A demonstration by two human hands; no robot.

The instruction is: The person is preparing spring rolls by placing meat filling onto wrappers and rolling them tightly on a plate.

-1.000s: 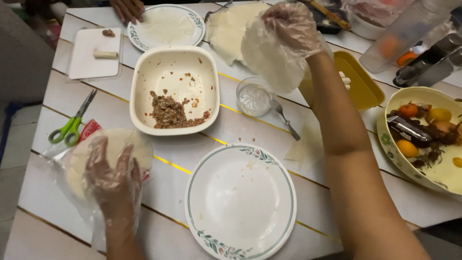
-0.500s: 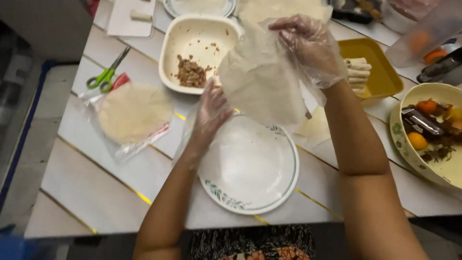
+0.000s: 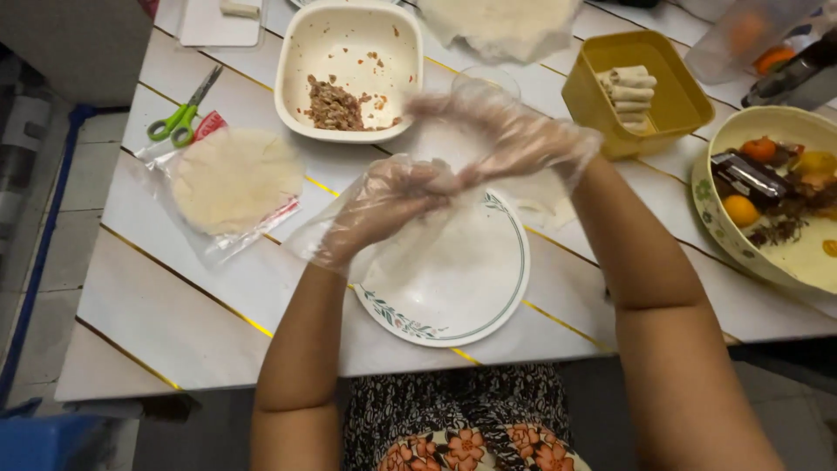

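Both my hands wear loose clear plastic gloves and meet above a white round plate (image 3: 471, 318) with a green leaf rim. My left hand (image 3: 388, 205) and my right hand (image 3: 514, 139) pinch the top edge of a thin translucent wrapper sheet (image 3: 440, 262), which drapes down onto the plate. Just beyond my hands stands a cream square bowl (image 3: 349, 39) with a small heap of brown minced filling (image 3: 334, 106).
A plastic bag of round wrappers (image 3: 234, 179) and green scissors (image 3: 179, 118) lie at the left. A yellow container (image 3: 676, 105) holds several rolled pieces (image 3: 629, 92). A small glass (image 3: 486, 78), more wrappers (image 3: 497, 22) and a fruit bowl (image 3: 719, 222) are nearby.
My right hand brought the wrapper sheet from the far stack down over the plate. My left hand left the bag of wrappers and joined it. The view shifted toward the table's near edge.
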